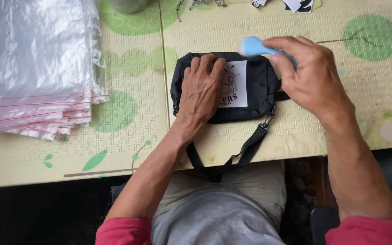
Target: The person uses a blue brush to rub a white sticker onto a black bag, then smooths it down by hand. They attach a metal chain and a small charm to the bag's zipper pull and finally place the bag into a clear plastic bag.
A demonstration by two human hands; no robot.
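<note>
Clearly, the fingers (pixel 207 68) of the left hand (pixel 200 93) are laid flat and spread on a small black bag (pixel 255 86); nothing is grasped by them, the bag is only pressed down. The fingers of the right hand (pixel 311 77) are clenched around a light blue tool (pixel 256 46) with a rounded pale head, which is held just above the upper edge of the bag. The handle of the tool is mostly hidden inside the fist, so its full shape cannot be told.

The bag is placed near the front edge of the surface (pixel 296 136), which is covered with a pale yellow mat with green circles. A white label (pixel 237 84) with a dark drawing is seen on the bag, partly covered by the left hand. A black strap (pixel 246 152) is clipped to the right side of the bag and hangs over the edge toward the lap.

At the left, a stack of clear plastic bags (pixel 32 68) with red lines is lying, cut off by the picture border. At the top edge, some black-and-white pieces (pixel 298 4) and a thin chain-like thing are only partly visible and hard to make out.
</note>
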